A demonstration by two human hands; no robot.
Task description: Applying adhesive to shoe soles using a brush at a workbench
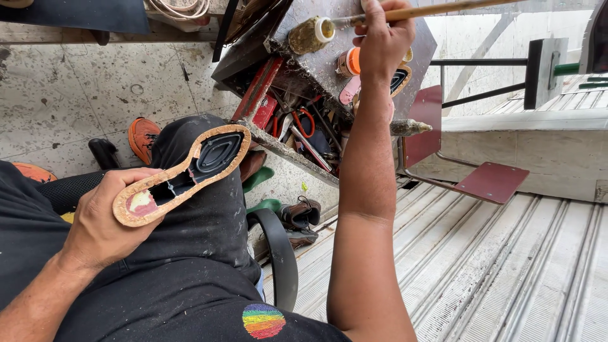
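Shoe sole [183, 174] clamped in left hand [104, 221], long axis slanting up-right toward the glue jar [310, 35], where right hand [380, 41], closed on a brush [437, 9], dips it.

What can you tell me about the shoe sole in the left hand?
The sole is long and shoe-shaped, with a tan, rough, cork-like rim around a dark recessed centre showing moulded ridges. A pinkish-white patch sits at the end nearest the left hand, which grips that end. It points diagonally up and right, hollow side up, above the lap.
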